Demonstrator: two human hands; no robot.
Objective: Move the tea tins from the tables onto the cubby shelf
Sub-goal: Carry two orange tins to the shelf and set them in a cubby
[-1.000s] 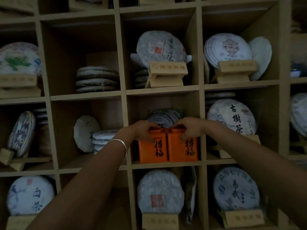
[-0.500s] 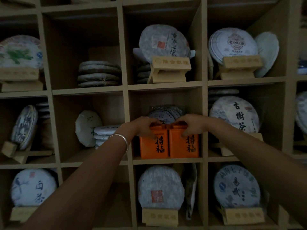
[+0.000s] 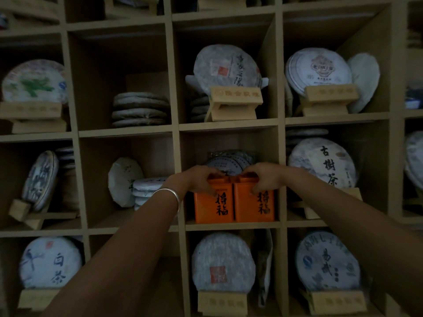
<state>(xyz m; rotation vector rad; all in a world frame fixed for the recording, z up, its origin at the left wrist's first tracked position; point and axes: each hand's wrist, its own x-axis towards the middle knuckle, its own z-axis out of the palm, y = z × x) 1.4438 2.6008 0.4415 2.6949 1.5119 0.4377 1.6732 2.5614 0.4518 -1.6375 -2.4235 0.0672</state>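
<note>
1. At the front edge of the middle cubby of the pale wooden cubby shelf (image 3: 176, 131), in the head view, two orange rectangular metal tea tins with black brush lettering stand upright side by side, their sides touching: the left tea tin (image 3: 214, 202) and the right tea tin (image 3: 254, 201). Both bases rest on the cubby floor.
2. Behind them, a stack of paper-wrapped round tea cakes (image 3: 229, 162) leans at the back of the same cubby.
3. The left hand (image 3: 199, 180), with a silver bangle (image 3: 170, 195) on its wrist, has its grip curled over the lid and upper front of the left tea tin. The right hand (image 3: 264, 177) grips the right tea tin the same way, fingers draped down its front face.
4. Judged from this, the step in hand is the placing itself: the tins are down but not yet let go.
5. The next move likely calls for nudging both tins square, opening both grips, then drawing the hands straight out without tipping them.
6. No tables are in view, so whether more tins remain cannot be told.
</note>
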